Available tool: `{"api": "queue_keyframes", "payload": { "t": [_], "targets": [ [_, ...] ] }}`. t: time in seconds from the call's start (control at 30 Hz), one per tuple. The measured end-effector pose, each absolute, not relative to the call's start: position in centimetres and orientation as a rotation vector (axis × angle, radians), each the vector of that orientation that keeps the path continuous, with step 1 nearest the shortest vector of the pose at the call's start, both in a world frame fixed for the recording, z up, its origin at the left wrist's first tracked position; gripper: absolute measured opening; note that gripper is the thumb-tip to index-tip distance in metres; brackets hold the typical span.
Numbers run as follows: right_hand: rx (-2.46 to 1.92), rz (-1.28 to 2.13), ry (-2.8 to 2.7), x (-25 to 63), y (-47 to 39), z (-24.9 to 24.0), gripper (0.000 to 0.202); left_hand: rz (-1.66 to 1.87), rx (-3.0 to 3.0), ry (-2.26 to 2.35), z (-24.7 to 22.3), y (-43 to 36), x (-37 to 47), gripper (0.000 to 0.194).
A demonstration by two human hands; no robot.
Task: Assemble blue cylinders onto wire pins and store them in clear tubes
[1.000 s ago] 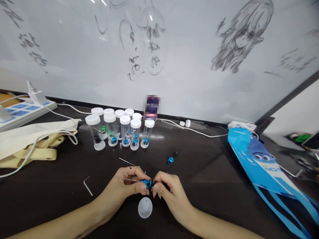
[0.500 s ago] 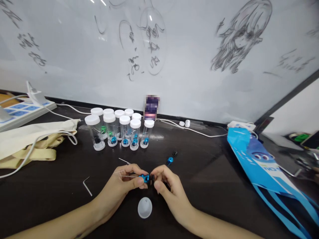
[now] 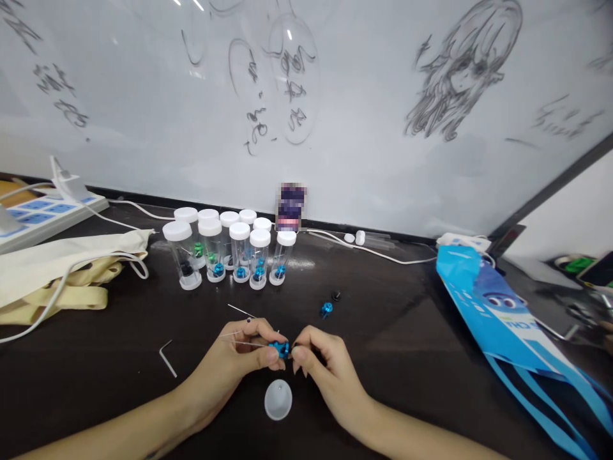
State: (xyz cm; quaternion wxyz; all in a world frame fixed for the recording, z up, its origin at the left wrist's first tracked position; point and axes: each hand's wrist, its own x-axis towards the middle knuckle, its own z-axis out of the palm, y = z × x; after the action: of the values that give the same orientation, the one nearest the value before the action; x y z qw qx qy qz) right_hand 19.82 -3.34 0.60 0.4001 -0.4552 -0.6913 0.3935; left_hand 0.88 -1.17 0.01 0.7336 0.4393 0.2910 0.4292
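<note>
A: Blue anodised metal, one small part (image 3: 279, 349), pinched at the left hand's (image 3: 239, 358) thumb and forefinger tips, low and central above the dark table (image 3: 407, 358). How was that hand set?

B: Fingers curled shut round the part, forearm coming in from lower left; thin steel wires (image 3: 239, 332) stuck out from the same grip.

A: And the right hand (image 3: 322, 364)?

B: Fingers bent inward, tips closed against the part's right end, apparently on a tiny black piece; too small to be sure. Wrist angled in from lower right.

A: Item below the hands?

B: One translucent round plastic cap (image 3: 278, 400), lying flat on the table, just beside both wrists.

A: Other entries?

B: Clear cylindrical vials (image 3: 230, 252), white-capped, upright in a cluster behind; an L-shaped hex key (image 3: 167, 358) left; a loose blue fitting (image 3: 326, 309) and a black one (image 3: 336, 296) right of centre.
</note>
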Motion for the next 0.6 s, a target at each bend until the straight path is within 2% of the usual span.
{"api": "queue_keyframes", "payload": {
  "t": [0.37, 0.6],
  "targets": [
    [-1.096, 1.038, -1.754, 19.78, -3.39, 0.44, 0.049, 0.952, 0.956, 0.646, 0.15, -1.28, 0.98, 0.011],
    [-1.060, 1.025, -1.630, 19.69, -3.61, 0.72, 0.036, 1.011, 0.913, 0.691, 0.00, -1.02, 1.01, 0.008]
  ]
}}
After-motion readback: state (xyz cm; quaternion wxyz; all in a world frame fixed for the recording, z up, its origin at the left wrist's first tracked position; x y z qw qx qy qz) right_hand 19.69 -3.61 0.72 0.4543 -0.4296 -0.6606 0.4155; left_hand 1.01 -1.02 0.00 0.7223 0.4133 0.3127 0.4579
